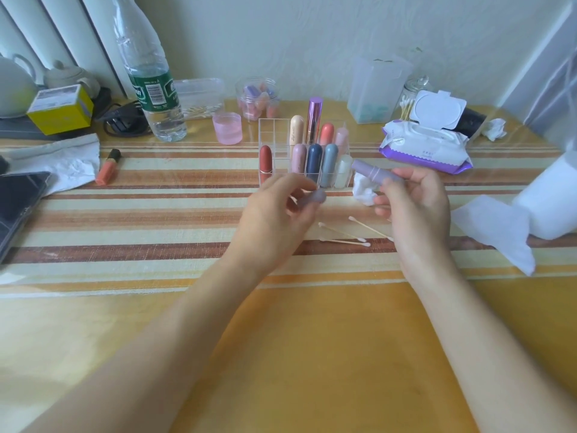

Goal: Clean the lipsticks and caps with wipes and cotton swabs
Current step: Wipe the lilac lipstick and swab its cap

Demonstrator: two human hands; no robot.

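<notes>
Striped tablecloth, acrylic lipstick organizer point(268, 126) as landmark | right hand point(415, 204) pinches purple lipstick tube point(373, 174) just right of it, long axis pointing up-left | left hand point(278, 207) grips purple cap point(313, 198) in front | cotton swabs point(349, 234) nearer, between hands | recapping likely next.

1. Water bottle point(153, 92), far left of my left hand point(274, 210): green label with a barcode, words too blurry.
2. Cream lipstick point(297, 128) just past that hand: gold writing I can't read.
</notes>
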